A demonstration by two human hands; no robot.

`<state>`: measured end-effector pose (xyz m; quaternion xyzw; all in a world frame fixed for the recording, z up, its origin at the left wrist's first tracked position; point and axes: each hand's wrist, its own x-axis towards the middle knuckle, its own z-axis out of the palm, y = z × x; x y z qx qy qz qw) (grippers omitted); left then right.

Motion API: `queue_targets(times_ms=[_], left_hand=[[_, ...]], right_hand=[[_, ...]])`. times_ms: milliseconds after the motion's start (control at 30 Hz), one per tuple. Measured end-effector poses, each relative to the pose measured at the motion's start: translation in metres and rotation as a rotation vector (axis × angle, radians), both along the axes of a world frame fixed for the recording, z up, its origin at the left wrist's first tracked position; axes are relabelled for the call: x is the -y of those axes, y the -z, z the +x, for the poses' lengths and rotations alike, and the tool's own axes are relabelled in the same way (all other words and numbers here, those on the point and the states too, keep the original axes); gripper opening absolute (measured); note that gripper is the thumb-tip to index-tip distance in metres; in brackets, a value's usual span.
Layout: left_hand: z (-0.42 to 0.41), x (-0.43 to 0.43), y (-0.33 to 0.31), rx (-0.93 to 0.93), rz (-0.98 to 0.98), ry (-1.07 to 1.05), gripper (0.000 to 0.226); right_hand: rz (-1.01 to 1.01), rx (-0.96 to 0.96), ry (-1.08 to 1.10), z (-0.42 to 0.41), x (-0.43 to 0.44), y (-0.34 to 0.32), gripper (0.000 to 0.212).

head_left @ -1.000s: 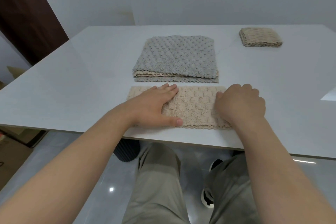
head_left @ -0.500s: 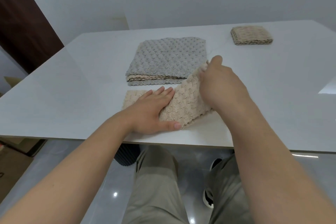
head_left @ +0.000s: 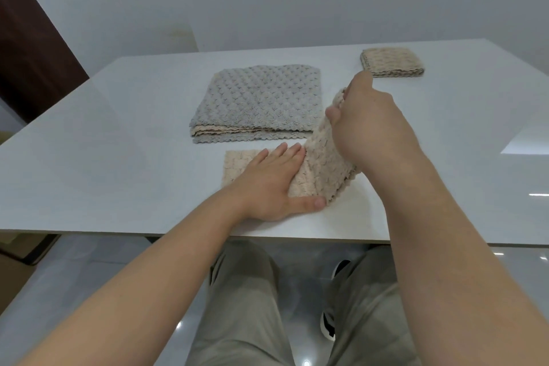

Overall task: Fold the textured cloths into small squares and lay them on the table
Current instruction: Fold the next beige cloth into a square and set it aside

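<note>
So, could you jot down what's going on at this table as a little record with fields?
Cloth in work: beige cloth, left part flat on the table, right end lifted
Left hand: presses the flat part, fingers straight
Right hand: pinches the lifted end
Waiting: stack of grey and beige cloths, just behind
Done: folded square, far right
Surface: white table
</note>
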<state>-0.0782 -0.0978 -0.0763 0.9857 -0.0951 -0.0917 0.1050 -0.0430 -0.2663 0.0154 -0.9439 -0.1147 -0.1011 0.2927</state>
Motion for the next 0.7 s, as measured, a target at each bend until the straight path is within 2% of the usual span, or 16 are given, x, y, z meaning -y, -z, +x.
queue_targets(times_ms=[67, 100, 167, 233, 300, 333, 400, 467, 533, 600, 700], left_hand=[[0.0, -0.004, -0.008, -0.029, -0.147, -0.035, 0.115], [-0.001, -0.007, -0.013, -0.024, -0.282, -0.084, 0.108], [-0.004, -0.011, -0.025, 0.081, -0.556, -0.235, 0.083], [-0.003, -0.017, -0.037, 0.265, -0.668, -0.39, 0.052], [0.001, -0.024, -0.049, 0.339, -0.778, -0.537, 0.024], [0.003, -0.026, -0.054, 0.316, -0.857, -0.589, 0.017], [0.006, -0.027, -0.063, 0.175, -1.01, -0.636, 0.026], [0.006, -0.025, -0.07, 0.05, -1.035, -0.636, 0.043], [0.006, -0.02, -0.073, 0.041, -0.939, -0.602, 0.052], [0.008, -0.02, -0.071, 0.094, -0.846, -0.572, 0.052], [0.012, -0.027, -0.064, 0.122, -0.774, -0.567, 0.039]], right_hand=[[0.014, -0.025, -0.016, -0.004, 0.002, -0.003, 0.032], [0.016, -0.038, -0.031, -0.008, 0.003, -0.004, 0.036], [0.045, -0.063, -0.08, -0.018, 0.004, -0.004, 0.04], [0.115, -0.078, -0.14, -0.031, 0.005, -0.001, 0.045], [0.195, -0.044, -0.188, -0.046, 0.002, 0.009, 0.052], [0.241, -0.017, -0.204, -0.052, -0.001, 0.016, 0.054], [0.325, 0.001, -0.231, -0.062, -0.01, 0.03, 0.055], [0.383, -0.007, -0.267, -0.068, -0.02, 0.045, 0.053], [0.437, -0.01, -0.303, -0.07, -0.027, 0.059, 0.05], [0.465, 0.004, -0.316, -0.071, -0.031, 0.071, 0.047], [0.447, 0.072, -0.329, -0.073, -0.037, 0.084, 0.041]])
